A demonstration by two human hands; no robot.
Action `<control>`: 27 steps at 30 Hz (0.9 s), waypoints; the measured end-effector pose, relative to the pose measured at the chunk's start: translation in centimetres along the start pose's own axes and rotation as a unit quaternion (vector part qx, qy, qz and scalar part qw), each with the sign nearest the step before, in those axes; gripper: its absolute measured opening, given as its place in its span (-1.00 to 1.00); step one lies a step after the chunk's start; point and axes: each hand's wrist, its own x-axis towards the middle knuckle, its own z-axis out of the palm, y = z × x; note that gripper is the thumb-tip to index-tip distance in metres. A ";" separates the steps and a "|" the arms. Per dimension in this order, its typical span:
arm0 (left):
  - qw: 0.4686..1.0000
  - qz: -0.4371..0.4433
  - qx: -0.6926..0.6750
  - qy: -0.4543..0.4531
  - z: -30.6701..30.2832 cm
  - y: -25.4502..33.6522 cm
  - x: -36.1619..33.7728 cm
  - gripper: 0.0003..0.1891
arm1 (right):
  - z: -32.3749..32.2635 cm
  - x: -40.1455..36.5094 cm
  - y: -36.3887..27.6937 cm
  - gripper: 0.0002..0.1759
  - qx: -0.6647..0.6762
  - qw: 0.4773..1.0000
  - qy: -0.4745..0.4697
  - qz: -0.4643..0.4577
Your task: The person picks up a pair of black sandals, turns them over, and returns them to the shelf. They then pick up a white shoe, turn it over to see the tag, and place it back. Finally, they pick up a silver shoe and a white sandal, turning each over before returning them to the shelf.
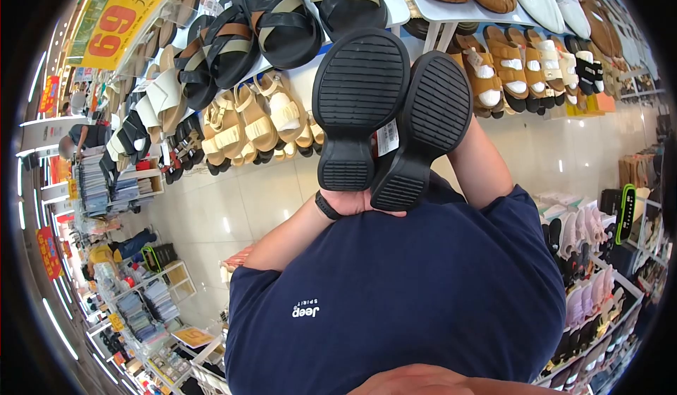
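A pair of black-soled shoes is held up in front of my chest, ridged soles facing me: the left shoe (361,77) and the right shoe (441,102). Their uppers are hidden. A white paper tag (387,137) shows between them. My left hand (349,202), with a black band on its wrist, grips the pair from beneath at the heels; one finger shows below the right shoe's heel. My right forearm (485,162) reaches up behind the right shoe, which hides that hand and its fingers.
Ahead, a display shelf holds strappy black sandals (285,32), beige sandals (257,116) and brown sandals (504,63). A yellow price sign (116,17) stands upper left. Shoe racks (592,289) are at my right. Left, beyond the tiled floor (204,219), are goods racks and people.
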 end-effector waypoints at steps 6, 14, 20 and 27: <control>1.000 0.002 0.001 -0.003 -0.1 0.0 -0.1 -0.19 | -1.3 -0.3 0.4 -0.71 0.046 0.999 0.006 0.005; 0.999 -0.027 -0.006 -0.035 -0.4 0.3 1.1 -0.21 | -1.4 -1.8 -0.6 -0.69 -0.038 0.997 -0.026 -0.060; 0.997 -0.049 -0.001 -0.056 -0.1 0.5 1.5 -0.23 | -4.1 -2.8 -0.7 -0.66 -0.133 0.983 -0.030 -0.127; 0.998 -0.048 0.001 -0.040 0.1 0.3 1.4 -0.23 | -4.0 -2.8 -0.6 -0.63 -0.077 0.985 -0.081 -0.128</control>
